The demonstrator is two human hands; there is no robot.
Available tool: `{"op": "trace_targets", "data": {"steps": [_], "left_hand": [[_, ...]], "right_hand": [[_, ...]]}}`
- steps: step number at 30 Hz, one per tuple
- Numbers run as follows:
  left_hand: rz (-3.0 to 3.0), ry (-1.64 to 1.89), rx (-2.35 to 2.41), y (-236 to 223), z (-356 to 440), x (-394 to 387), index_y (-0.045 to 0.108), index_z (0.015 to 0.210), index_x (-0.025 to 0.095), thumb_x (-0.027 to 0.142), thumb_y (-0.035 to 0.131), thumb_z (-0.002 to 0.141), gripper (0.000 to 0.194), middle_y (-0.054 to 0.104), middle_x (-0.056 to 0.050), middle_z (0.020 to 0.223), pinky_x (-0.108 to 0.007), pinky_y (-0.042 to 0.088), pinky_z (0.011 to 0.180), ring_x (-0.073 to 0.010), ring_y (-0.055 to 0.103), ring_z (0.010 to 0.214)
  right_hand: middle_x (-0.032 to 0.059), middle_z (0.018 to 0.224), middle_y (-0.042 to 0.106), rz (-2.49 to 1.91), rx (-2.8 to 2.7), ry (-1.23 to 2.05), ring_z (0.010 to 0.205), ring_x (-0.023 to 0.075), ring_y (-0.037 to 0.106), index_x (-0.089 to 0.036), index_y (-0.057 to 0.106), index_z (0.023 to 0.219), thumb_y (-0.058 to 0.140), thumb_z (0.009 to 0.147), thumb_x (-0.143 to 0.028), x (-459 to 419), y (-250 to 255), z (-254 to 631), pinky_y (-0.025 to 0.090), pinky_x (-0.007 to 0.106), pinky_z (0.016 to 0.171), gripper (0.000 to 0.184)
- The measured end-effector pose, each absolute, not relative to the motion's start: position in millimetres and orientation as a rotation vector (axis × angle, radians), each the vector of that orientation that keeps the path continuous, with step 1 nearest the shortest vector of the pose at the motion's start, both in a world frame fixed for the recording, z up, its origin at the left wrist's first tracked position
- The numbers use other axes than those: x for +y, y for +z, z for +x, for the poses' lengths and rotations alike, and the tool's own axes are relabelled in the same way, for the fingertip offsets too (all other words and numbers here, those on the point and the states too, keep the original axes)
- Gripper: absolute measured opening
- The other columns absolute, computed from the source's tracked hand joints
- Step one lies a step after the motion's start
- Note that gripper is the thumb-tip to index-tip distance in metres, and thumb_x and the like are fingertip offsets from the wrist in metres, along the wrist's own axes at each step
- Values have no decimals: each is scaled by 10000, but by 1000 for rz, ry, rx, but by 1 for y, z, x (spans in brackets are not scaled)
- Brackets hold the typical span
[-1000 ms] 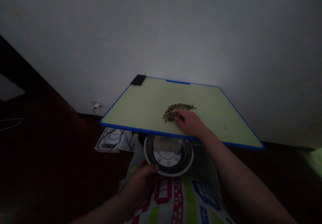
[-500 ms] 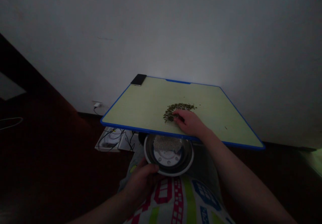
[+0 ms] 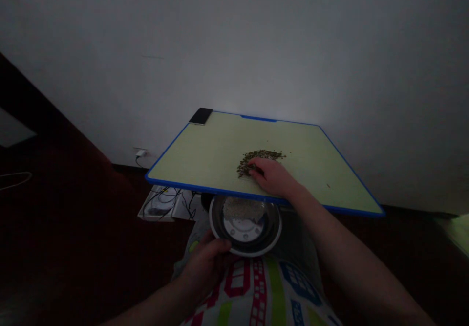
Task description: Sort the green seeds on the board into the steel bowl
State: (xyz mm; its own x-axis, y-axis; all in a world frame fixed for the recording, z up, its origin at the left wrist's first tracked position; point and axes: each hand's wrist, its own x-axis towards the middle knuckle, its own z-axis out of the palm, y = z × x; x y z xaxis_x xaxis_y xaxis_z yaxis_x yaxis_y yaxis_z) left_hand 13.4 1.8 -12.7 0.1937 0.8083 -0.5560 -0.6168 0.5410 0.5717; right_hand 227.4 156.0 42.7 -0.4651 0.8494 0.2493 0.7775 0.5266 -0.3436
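My right hand (image 3: 271, 174) rests at the near right side of a loose pile of small brown grains (image 3: 262, 154), perhaps beans or seeds, on a pale folding table (image 3: 205, 155) with a blue edge. Its thumb and fingers curl toward each other at the pile; what lies between them is too small and dark to make out. Below the table's near edge, my left hand (image 3: 208, 257) grips the rim of a metal bowl (image 3: 274, 235), thumb on top. The bowl sits tilted over my lap and holds paler grains (image 3: 242, 208) on its far side. Part of its whitish bottom shows.
A dark phone or tablet (image 3: 201, 116) lies at the table's far left corner, against the wall (image 3: 234, 47). Under the left edge are a white box (image 3: 157, 204) and black cables. A plug (image 3: 140, 154) sits in the wall socket. One tiny brown piece (image 3: 328, 185) lies on the right.
My right hand has shifted slightly left into the pile, and its fingers have drawn in a little. My left hand and the bowl stay put.
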Motion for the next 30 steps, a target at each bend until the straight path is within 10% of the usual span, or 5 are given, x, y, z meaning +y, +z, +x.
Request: {"op": "trace_targets", "data": {"steps": [30], "left_hand": [[278,1006,883,-16,14,3,628,1275,203,73,734,582,713,838,-84,992,-398,636,827,-320,786,954]], "right_hand": [[74,799,733,-1883,-2020,203,740,239,665,-189,693,1097,530,953,-326,108,45,289,432,321,673,257]]}}
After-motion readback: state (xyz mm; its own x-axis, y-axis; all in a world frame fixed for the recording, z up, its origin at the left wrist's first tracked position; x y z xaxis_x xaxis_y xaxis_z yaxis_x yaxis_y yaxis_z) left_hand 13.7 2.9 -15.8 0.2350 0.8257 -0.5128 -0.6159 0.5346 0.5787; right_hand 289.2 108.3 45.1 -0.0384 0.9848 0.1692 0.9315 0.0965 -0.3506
